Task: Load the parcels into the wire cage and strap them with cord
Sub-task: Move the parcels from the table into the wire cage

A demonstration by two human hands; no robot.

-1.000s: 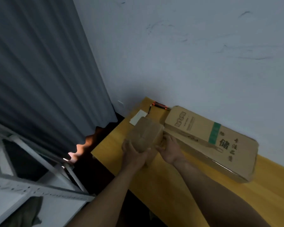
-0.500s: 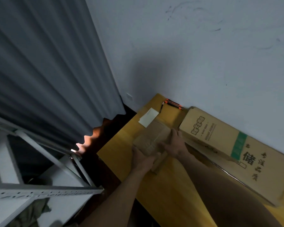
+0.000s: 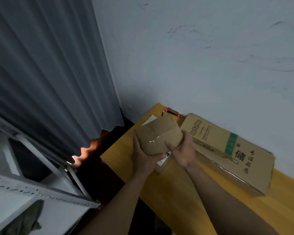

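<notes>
Small parcel (image 3: 157, 138): brown cardboard box with clear tape crossing its top. It sits at the centre of the frame, tilted and held between both hands above the desk's left end.
Left hand (image 3: 143, 157): holds the parcel's left and lower side. The thumb lies up the left edge; the fingers curl underneath, mostly hidden.
Right hand (image 3: 183, 150): grips the parcel's lower right corner, thumb across the top face, fingers (image 3: 187, 138) wrapped round the right side.
Second parcel (image 3: 162, 162): lies on the desk just below the held one, a white label showing. It is largely covered by the hands, and contact with the held parcel cannot be told.
Large carton (image 3: 227, 150): flat, with a green band and printed characters. It lies right of centre along the wall.
Desk (image 3: 176, 192): yellow wood, running to the lower right.
Orange-and-black tool (image 3: 172, 112): at the desk's far corner, by the wall.
Paper slip (image 3: 149, 118): white, just above the held parcel.
Curtain (image 3: 49, 73): grey, fills the upper left.
White metal frame (image 3: 41, 192): lower left.
</notes>
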